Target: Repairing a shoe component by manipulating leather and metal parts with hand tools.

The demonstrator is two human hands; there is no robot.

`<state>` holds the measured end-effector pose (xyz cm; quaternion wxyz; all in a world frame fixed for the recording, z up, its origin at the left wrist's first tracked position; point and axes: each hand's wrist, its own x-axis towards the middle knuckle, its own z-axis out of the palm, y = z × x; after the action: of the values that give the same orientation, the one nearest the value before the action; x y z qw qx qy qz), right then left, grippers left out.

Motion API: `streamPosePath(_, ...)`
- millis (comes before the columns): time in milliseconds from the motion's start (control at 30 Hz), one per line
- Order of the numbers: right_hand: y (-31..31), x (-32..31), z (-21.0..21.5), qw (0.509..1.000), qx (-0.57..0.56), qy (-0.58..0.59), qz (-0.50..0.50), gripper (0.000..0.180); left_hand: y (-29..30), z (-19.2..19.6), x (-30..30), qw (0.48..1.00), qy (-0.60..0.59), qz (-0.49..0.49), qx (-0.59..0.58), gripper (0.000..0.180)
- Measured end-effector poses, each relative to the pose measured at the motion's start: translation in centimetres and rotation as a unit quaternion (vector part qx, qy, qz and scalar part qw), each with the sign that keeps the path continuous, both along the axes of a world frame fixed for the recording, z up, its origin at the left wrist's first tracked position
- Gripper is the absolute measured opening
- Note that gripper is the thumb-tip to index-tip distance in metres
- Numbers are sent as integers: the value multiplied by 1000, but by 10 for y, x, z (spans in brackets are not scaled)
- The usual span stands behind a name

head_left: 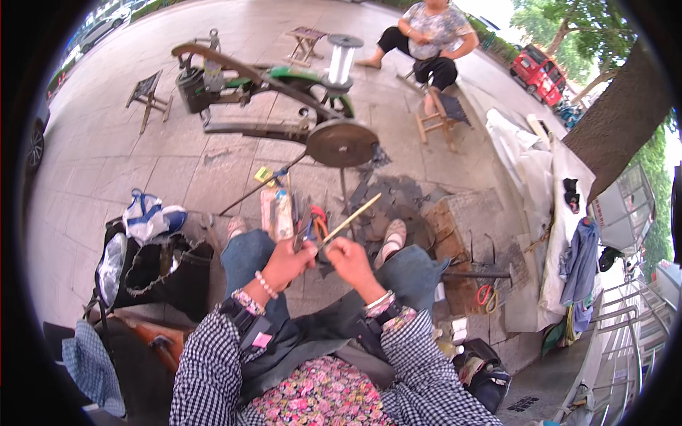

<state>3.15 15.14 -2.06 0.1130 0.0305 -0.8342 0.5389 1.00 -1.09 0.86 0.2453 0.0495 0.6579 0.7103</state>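
My right hand (348, 264) is closed on a thin pale yellow strip (355, 214), which slants up and to the right from between both hands. Just beside it, my left hand (285, 263) is closed on a narrow dark tool (303, 226) that points away from me; its exact kind is hard to make out. The two hands nearly meet above my lap, and the strip's near end is hidden by the fingers. Beyond them on the ground lie red- and orange-handled tools (319, 220). A clear bottle (283, 213) stands close by, past my left hand.
Ahead stands a hand-cranked sewing machine (284, 89) with a round wheel (342, 144) and a white thread spool (342, 64). Dark scraps (398, 206) litter the pavement. A black bag (170, 273) is at left; scissors (487, 298) lie at right. Another person (433, 39) sits beyond.
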Motion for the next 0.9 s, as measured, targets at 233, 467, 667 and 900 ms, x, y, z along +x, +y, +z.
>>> streamPosePath(233,1,0,19,949,-260,-165,61,11,2,3,-5,998,-61,-7,23,11)
streamPosePath(467,0,1,27,917,-341,-198,61,13,3,1,-3,998,-51,-6,22,12)
streamPosePath(667,1,1,26,894,-388,-217,60,14,1,3,-2,1000,-21,-10,16,11)
streamPosePath(900,-3,2,26,875,-415,-230,100,15,1,-4,-4,997,-44,-41,47,13)
